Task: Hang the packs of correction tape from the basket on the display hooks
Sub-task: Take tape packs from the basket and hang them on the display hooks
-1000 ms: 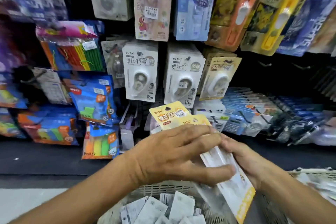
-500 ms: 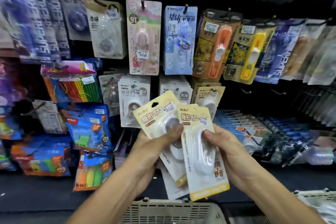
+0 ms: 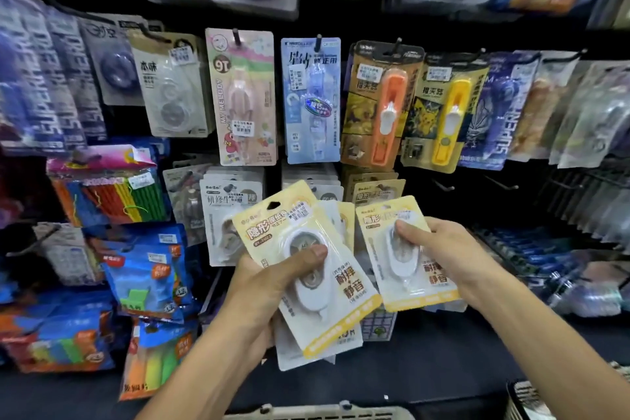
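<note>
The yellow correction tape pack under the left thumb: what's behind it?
Behind the front yellow correction tape pack gripped by the left hand, edges of more packs fan out. Their fronts and count stay covered.

My left hand holds fanned stack of packs, thumb on top pack. My right hand holds single pack just right of stack. Both before display hooks. Basket below, near me.
</note>
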A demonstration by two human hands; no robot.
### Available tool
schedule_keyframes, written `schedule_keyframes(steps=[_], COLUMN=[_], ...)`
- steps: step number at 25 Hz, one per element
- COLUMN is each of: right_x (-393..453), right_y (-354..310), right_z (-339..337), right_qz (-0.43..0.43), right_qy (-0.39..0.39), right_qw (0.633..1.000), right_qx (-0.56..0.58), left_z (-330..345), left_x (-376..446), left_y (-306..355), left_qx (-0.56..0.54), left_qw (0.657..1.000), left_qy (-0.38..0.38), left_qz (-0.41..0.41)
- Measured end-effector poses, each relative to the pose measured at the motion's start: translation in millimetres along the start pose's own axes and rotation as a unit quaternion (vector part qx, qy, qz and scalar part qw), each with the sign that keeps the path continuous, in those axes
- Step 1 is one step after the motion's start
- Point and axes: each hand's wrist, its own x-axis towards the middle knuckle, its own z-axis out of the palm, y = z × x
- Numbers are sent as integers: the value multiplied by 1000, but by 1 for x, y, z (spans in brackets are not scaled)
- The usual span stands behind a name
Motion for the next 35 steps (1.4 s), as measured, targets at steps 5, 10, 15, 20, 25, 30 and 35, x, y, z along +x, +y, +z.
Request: schedule_keyframes(steps=[5, 10, 15, 20, 25, 30, 35], right_x=[5, 8, 15, 14, 9, 9, -36], right_y=[12, 8, 3, 3, 6, -3, -23], right_z=[-12, -6, 12, -1, -1, 25, 66], right_qz=[-40, -48, -60, -47, -49, -105, -90], right_qy=[-50, -61, 81, 103, 95, 182, -215], right_qw=[995, 997, 995, 993, 994, 957, 972], right_qx=[-82, 28, 18, 16, -13, -197, -19], left_z=[0, -4, -6, -11, -4, -2, -2], left_x=[9, 17, 19, 21, 19, 20, 24], left_y=[-1, 1, 3, 5, 1, -10, -9], left_qx=[-19, -8, -8, -11, -7, 40, 30], left_qw=[1000, 1000, 1000, 1000, 1000, 999, 999], left_qy=[11, 29, 28, 26, 3, 22, 36], left_qz=[7, 9, 5, 8, 2, -25, -22])
